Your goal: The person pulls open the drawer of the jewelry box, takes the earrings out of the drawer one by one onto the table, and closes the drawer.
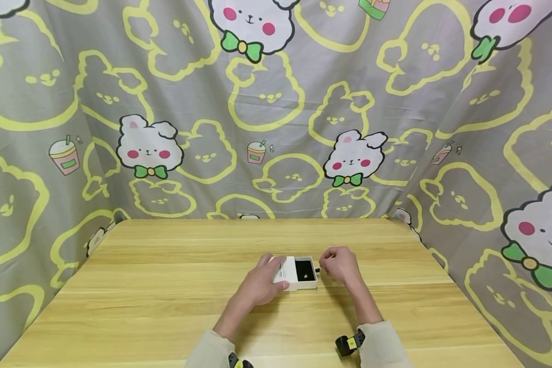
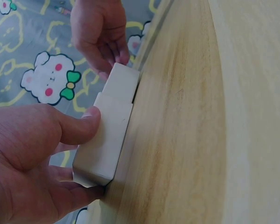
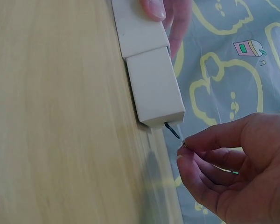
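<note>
A small white drawer-style jewelry box [image 1: 291, 278] lies on the table, its inner drawer [image 1: 316, 284] slid partway out to the right. Inside, a black pad [image 1: 305, 269] carries a small silvery star-shaped piece [image 1: 305, 276]. My left hand [image 1: 259, 282] grips the printed outer sleeve [image 2: 105, 135], thumb on the near side and fingers across the far side. A short black ribbon pull tab [image 3: 171, 130] sticks out of the drawer's end. At its tip, my right hand [image 1: 340, 263] pinches with thumb and forefinger; the fingertips hide the tab's very end.
The wood-grain table [image 1: 165, 286] extends around the box on all sides. A grey curtain [image 1: 280, 112] with cartoon rabbits hangs behind and along both sides. A wrist camera [image 1: 348, 345] is strapped at the right sleeve.
</note>
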Demonstrator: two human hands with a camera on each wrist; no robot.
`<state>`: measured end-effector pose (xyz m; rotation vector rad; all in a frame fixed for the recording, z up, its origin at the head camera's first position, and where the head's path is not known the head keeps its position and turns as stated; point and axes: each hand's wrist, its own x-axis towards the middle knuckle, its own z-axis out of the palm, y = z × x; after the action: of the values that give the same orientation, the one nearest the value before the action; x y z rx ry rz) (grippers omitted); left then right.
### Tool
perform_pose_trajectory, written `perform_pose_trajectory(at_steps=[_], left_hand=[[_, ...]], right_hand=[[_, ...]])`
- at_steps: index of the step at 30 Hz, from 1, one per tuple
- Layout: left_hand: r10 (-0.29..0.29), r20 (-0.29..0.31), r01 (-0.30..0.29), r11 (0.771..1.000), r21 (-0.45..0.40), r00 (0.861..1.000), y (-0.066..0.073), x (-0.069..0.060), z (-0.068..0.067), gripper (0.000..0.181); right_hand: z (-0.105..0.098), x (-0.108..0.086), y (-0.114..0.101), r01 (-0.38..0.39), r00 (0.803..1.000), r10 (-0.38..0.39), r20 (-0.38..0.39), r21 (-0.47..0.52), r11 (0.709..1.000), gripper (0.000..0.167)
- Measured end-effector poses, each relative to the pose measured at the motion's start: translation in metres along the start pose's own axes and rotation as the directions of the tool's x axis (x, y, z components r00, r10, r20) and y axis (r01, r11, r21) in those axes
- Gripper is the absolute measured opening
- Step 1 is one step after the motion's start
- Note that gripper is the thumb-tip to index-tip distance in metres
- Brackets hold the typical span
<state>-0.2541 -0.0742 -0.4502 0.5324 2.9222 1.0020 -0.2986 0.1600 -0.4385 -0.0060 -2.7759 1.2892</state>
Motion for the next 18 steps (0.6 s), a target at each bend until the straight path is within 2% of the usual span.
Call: perform_pose_trajectory(at_steps=[11,18], left_hand=[[-0.007,-0.004,0.007,1.0,-0.003,1.0,-0.001,0.0,0.001,0.063],[-0.01,-0.001,0.01,1.0,-0.005,1.0,-0.001,0.0,0.001,0.063]], right_hand=[[0.0,0.002,0.006,0.0,1.0,0.0,-0.006,-0.048,0.999,0.011],[0.001,0.003,0.011,-0.025,1.0,0.025,0.012,-0.02,0.999,0.011]])
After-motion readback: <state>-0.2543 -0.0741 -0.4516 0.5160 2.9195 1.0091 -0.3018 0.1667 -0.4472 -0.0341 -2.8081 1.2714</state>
